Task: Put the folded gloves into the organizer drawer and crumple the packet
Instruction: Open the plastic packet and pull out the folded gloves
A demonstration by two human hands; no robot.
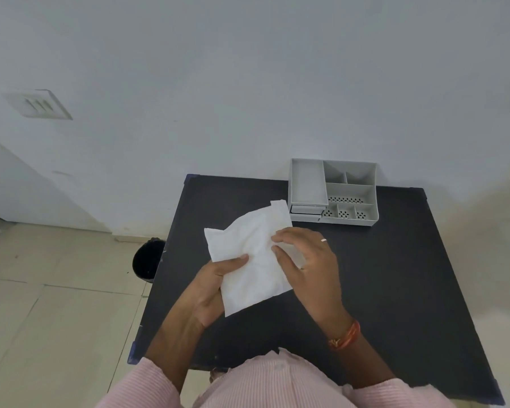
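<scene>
A white paper packet (249, 254) is held above the dark table (389, 275), slightly puffed and creased. My left hand (215, 287) grips its lower left edge, thumb on top. My right hand (309, 260) rests on the packet's right side, fingertips pressing near its middle. The grey organizer (333, 191) stands at the table's far edge with several open compartments; its small drawers (306, 209) at the front left look shut. No gloves show outside the packet.
A black bin (147, 259) stands on the tiled floor left of the table. The wall runs right behind the organizer. The table's left edge is close to my left hand.
</scene>
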